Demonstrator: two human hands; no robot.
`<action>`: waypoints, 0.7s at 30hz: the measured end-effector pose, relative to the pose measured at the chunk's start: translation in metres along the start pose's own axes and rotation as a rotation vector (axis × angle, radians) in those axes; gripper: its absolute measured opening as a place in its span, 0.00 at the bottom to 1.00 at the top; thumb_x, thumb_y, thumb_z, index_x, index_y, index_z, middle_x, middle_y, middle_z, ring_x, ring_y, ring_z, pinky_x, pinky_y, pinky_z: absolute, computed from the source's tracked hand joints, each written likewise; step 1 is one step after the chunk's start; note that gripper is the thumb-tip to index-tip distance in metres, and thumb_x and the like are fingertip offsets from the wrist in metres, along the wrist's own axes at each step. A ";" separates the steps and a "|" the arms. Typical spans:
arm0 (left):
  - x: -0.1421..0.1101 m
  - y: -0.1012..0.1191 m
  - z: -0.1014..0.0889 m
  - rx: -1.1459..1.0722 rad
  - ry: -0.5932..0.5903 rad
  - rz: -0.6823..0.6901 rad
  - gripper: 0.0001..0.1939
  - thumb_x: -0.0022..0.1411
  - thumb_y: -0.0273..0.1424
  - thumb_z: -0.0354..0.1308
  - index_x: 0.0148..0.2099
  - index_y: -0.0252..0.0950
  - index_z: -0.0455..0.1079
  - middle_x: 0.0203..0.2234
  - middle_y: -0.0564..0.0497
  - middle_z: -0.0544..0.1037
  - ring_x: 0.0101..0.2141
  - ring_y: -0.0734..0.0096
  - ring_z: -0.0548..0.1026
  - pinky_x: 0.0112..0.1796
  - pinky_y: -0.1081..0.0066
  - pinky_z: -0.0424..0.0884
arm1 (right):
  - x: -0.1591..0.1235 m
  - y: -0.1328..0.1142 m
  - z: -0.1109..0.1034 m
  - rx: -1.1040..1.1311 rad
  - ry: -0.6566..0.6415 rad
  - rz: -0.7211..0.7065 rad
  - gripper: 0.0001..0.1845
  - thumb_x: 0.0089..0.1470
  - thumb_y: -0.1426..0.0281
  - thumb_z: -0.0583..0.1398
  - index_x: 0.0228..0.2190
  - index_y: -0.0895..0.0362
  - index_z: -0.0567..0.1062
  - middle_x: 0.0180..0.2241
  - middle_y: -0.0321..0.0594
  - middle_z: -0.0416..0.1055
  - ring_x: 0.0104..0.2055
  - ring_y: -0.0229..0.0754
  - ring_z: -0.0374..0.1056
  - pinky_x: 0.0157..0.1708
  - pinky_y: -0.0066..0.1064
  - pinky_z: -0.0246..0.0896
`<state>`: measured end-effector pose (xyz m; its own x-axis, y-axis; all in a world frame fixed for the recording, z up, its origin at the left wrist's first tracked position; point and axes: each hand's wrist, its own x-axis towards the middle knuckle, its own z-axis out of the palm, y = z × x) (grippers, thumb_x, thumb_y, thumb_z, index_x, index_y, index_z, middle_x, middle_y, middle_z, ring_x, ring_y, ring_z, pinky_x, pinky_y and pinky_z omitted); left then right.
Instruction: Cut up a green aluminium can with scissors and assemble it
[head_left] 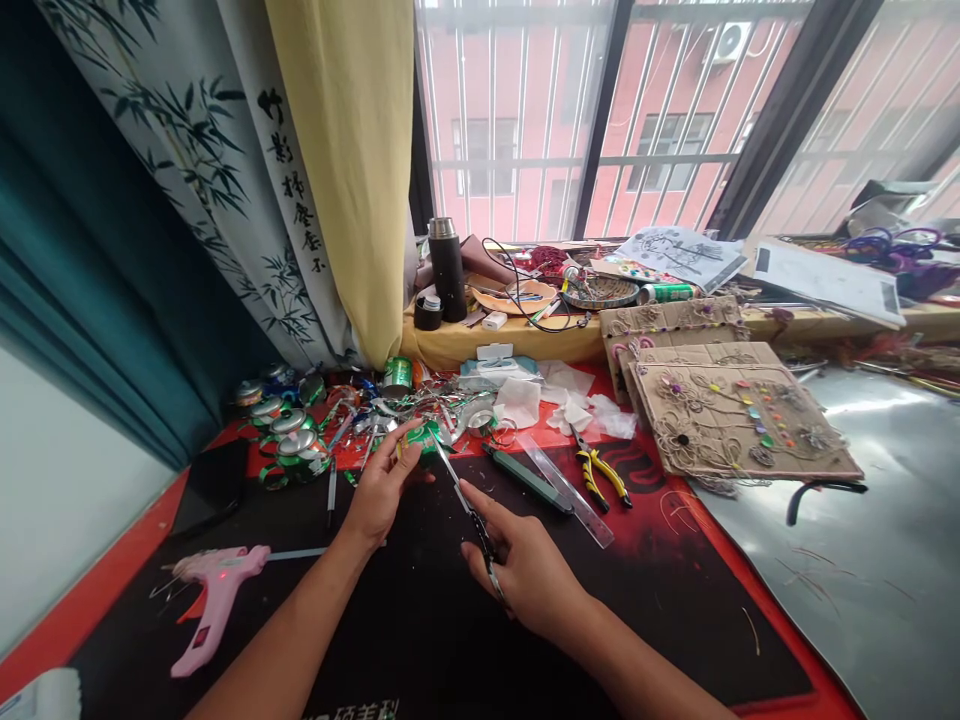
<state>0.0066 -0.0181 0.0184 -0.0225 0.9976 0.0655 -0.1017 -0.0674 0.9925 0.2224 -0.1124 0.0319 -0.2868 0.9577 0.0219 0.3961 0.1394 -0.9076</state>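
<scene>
My left hand (384,487) pinches a small green piece (424,438) that looks like cut can metal, above the far edge of the black mat (435,620). In my right hand (517,560) is a pair of scissors (471,515), my fingers closed round the handles. The blades point up and left, with their tips at the green piece. Whether the blades are parted is too small to tell. Past my left hand lies a heap of shiny cut strips (375,410), with several cut-up cans (294,440) on its left side.
A pink glue gun (225,590) lies left. On the right are a dark green cutter (529,480), a clear ruler (568,490) and yellow-black pliers (602,470). Tissues (517,402), a wipes pack (499,367) and a cardboard sheet (720,400) lie farther back; a black thermos (448,270) stands on the sill.
</scene>
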 end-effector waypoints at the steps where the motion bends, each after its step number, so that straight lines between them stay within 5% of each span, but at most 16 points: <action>1: 0.000 0.000 -0.001 0.049 0.009 0.028 0.35 0.60 0.53 0.71 0.64 0.42 0.75 0.39 0.50 0.80 0.37 0.62 0.80 0.39 0.62 0.82 | 0.000 0.000 0.000 -0.006 0.000 0.005 0.39 0.60 0.70 0.62 0.72 0.53 0.67 0.21 0.25 0.55 0.20 0.32 0.49 0.22 0.24 0.44; 7: 0.002 -0.002 -0.004 0.237 0.030 0.138 0.32 0.60 0.49 0.71 0.63 0.42 0.76 0.53 0.46 0.81 0.47 0.56 0.81 0.48 0.58 0.82 | 0.001 0.004 0.000 -0.038 0.005 0.019 0.40 0.60 0.69 0.62 0.72 0.54 0.67 0.22 0.26 0.59 0.22 0.34 0.50 0.23 0.25 0.45; 16: 0.004 -0.008 -0.005 0.214 0.005 0.101 0.37 0.56 0.52 0.72 0.64 0.42 0.75 0.48 0.46 0.83 0.44 0.54 0.82 0.45 0.55 0.83 | 0.001 0.004 0.000 -0.048 0.007 0.036 0.40 0.61 0.69 0.62 0.73 0.53 0.66 0.22 0.28 0.65 0.20 0.34 0.54 0.23 0.25 0.47; 21: 0.006 -0.010 -0.008 0.254 0.009 0.128 0.34 0.56 0.50 0.73 0.62 0.43 0.77 0.53 0.44 0.83 0.51 0.49 0.82 0.49 0.54 0.81 | 0.000 -0.001 0.000 -0.031 0.011 0.064 0.39 0.62 0.70 0.61 0.73 0.53 0.66 0.22 0.28 0.67 0.19 0.33 0.55 0.23 0.25 0.49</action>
<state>-0.0009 -0.0116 0.0079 -0.0283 0.9810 0.1921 0.1551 -0.1855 0.9703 0.2221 -0.1129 0.0332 -0.2503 0.9677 -0.0310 0.4405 0.0853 -0.8937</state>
